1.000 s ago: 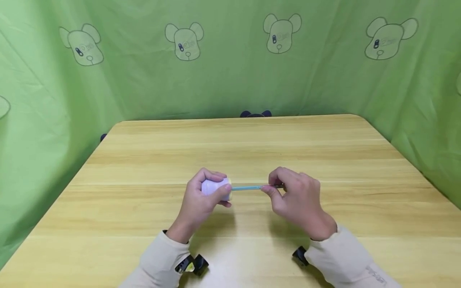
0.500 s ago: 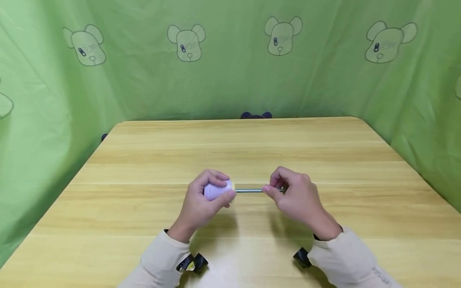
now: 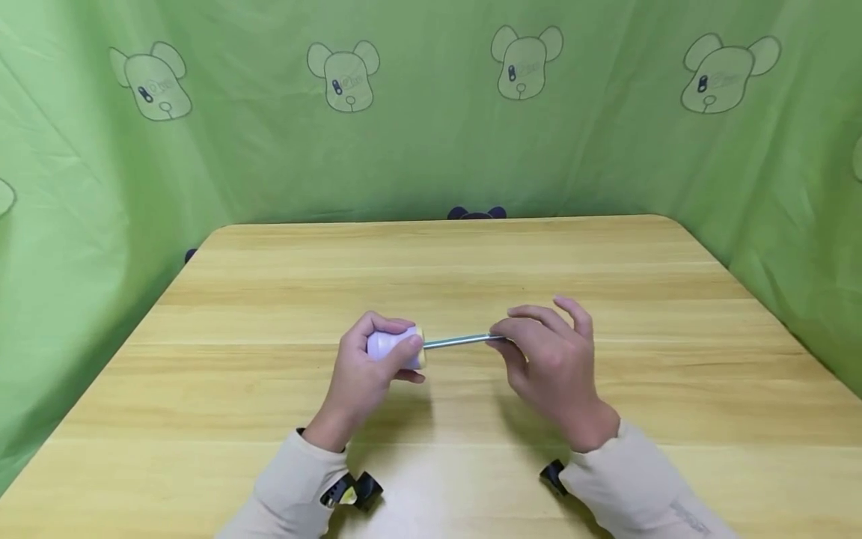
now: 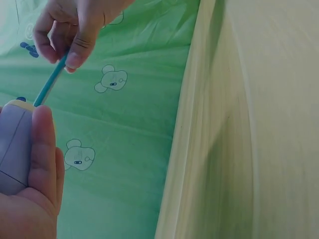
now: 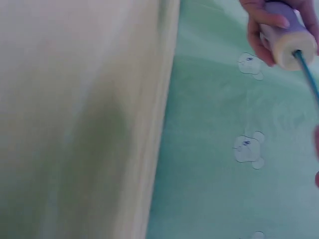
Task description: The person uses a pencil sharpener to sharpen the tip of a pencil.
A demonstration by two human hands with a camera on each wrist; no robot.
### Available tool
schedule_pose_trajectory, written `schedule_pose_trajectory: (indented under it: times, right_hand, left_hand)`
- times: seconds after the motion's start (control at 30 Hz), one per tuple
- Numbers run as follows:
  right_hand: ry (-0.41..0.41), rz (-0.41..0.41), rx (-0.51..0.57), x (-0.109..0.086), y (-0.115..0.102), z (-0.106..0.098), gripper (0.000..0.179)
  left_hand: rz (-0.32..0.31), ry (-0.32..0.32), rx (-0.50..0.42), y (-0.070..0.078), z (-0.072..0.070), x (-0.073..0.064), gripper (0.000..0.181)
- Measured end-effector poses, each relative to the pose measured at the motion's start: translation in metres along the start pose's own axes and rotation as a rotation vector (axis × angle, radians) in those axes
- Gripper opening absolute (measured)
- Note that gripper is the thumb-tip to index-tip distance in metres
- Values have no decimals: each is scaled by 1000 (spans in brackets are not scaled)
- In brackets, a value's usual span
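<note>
My left hand (image 3: pixel 360 382) grips a lavender pencil sharpener (image 3: pixel 382 344) with a cream end, its thumb laid along the side. A slim teal pencil (image 3: pixel 458 341) runs from the hole in that end, as the right wrist view shows with the sharpener's cream face (image 5: pixel 285 51) around the pencil (image 5: pixel 307 74). At the pencil's other end, my right hand (image 3: pixel 555 367) pinches it between thumb and forefinger, its outer fingers raised. The pencil's tip inside the sharpener (image 4: pixel 12 144) is hidden. Both hands are held above the table.
A wooden table (image 3: pixel 269 284) with light grain lies beneath the hands. Green cloth (image 3: pixel 431 150) printed with bear heads hangs behind it and at both sides. Black devices are strapped at both wrists, including one at the left cuff (image 3: pixel 367 490).
My right hand has lifted its outer fingers and turned at the wrist around the pencil's end. The pencil now slants upward to the right. Both hands have shifted slightly left in view.
</note>
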State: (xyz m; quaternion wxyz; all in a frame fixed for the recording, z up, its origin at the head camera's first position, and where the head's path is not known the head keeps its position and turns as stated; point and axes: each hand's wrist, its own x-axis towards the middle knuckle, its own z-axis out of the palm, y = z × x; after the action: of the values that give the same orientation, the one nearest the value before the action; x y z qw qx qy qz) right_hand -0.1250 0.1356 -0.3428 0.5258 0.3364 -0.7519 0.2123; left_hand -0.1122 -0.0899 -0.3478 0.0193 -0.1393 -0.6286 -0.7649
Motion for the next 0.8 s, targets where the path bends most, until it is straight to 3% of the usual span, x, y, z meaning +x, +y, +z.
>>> schedule_pose_trajectory:
  times: [0.1,0.23,0.53,0.8]
  right_hand:
    - [52,-57,25,-1,1,4,28]
    - [52,-86,17,-3,3,6,29]
    - [-76,-83,-28,-2,1,0,36]
    - [-235,-48,29,1,-1,-8,36]
  left_hand:
    - [-6,-4,-9,-1,0,0,22]
    - [5,-19,-22,-2,1,0,22]
    - [13,-17,-26,-4,0,-2,22]
    - [40,-13,-3,-4,-1,-2,22]
